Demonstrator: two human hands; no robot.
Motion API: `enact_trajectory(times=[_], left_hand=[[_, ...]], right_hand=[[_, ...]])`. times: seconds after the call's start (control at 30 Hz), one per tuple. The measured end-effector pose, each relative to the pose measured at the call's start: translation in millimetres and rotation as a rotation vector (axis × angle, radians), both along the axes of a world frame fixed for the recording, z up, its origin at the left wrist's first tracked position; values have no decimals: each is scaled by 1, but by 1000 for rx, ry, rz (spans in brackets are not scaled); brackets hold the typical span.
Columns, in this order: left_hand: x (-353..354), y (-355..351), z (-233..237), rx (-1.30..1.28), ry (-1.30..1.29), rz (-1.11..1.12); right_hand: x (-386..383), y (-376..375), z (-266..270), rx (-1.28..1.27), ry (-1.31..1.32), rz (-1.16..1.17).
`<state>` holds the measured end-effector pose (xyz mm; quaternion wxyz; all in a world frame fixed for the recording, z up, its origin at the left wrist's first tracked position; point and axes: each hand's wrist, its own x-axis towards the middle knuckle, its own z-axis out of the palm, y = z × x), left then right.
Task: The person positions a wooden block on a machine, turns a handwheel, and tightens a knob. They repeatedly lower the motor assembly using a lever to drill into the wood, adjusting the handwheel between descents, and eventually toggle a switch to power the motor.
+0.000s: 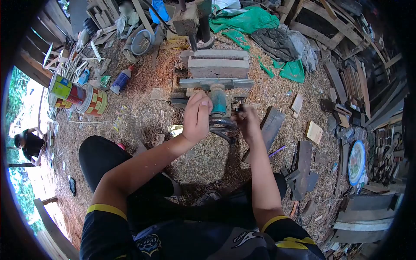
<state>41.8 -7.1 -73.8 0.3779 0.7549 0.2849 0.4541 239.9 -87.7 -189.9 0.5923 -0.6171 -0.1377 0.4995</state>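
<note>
A block of wood with a long slot (pixel 219 68) sits in a machine vise, behind its metal jaw (pixel 216 83). The vise's teal body (pixel 219 103) points toward me, with a dark handwheel (pixel 222 125) at its near end. My left hand (pixel 198 116) is closed against the left side of the vise body, its fingers together and their tips partly hidden. On the right, my right hand (pixel 249 123) is curled at the wheel's dark crank handle (pixel 239 109), slightly blurred. Above the block hangs the machine's head (pixel 185 24) with a tool bit (pixel 193 43) pointing down.
Wood shavings cover the ground. Paint cans (pixel 93 99) and a blue bottle (pixel 121 81) stand left; a bucket (pixel 142 42) is behind them. Wood offcuts (pixel 313 132), a dark board (pixel 272 125) and a round tray (pixel 356 162) lie right. Another person (pixel 32 145) is far left.
</note>
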Motion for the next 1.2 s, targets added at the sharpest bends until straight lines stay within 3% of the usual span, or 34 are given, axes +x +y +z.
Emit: enact_trajectory(times=[0.03, 0.07, 0.17, 0.3, 0.37, 0.4, 0.5, 0.53, 0.57, 0.63, 0.8, 0.87, 0.9, 0.97, 1.03, 1.1, 1.13, 1.17, 1.2], left_hand=[[0, 0, -1, 8, 0, 3], [0, 0, -1, 16, 1, 8], [0, 0, 0, 5, -5, 5], [1, -1, 0, -2, -3, 10], [0, 1, -2, 22, -8, 9], [0, 1, -2, 21, -6, 14], [2, 2, -2, 56, 1, -2], [2, 2, -2, 58, 11, -8], [0, 2, -3, 55, 23, -11], [-1, 3, -4, 55, 28, -11], [1, 2, -4, 73, 23, 5], [0, 3, -5, 85, 32, 7], [-2, 2, -4, 88, 35, 13], [0, 1, -2, 84, 49, 29], [0, 1, 0, 67, 37, 31], [1, 0, 0, 44, 37, 38], [1, 0, 0, 36, 28, 41], [1, 0, 0, 28, 19, 43], [1, 1, -1, 27, 20, 43]], right_hand=[[4, -1, -5, 212, 641, -62], [12, 0, -29, 266, 842, -60], [15, -2, -36, 297, 909, 92], [17, 1, -28, 275, 921, 82], [2, 8, 7, -170, -506, 66], [-11, 9, 9, -208, -789, 7], [-14, 5, 7, -179, -754, 5], [-7, 5, -1, -86, -530, 42], [3, 3, -9, -84, -527, 43], [13, 1, 3, 149, 768, 28], [16, 0, -31, 257, 900, 53], [18, 2, -25, 32, 306, 114], [12, 5, -19, -86, -320, 73], [-9, 3, 2, -246, -1108, 76], [-9, 1, 19, -249, -973, 72], [-1, 0, 12, -109, -376, 72], [14, 4, -34, 60, 199, 31], [13, 2, -30, 57, 200, 32], [12, 1, -18, 108, 498, 72]])
